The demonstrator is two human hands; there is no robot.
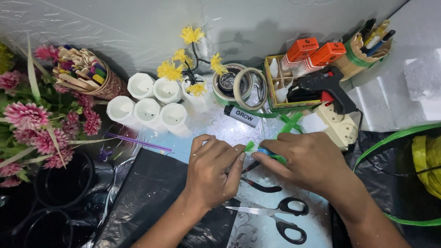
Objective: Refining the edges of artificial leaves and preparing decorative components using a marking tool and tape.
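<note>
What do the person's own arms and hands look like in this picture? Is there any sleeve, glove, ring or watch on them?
Both forearms are bare as far as the picture shows them; no sleeve comes into view. The left hand and the right hand wear no gloves. No ring, watch or bracelet shows on the fingers or wrists. The fingernails look short and unpainted. The arms enter from the bottom edge of the picture.

The right hand (303, 160) covers most of the green strip (250, 147), so its far end stays unseen. The pink flowers (27, 124) run off the left edge, and the yellow bag (427, 160) off the right.
</note>
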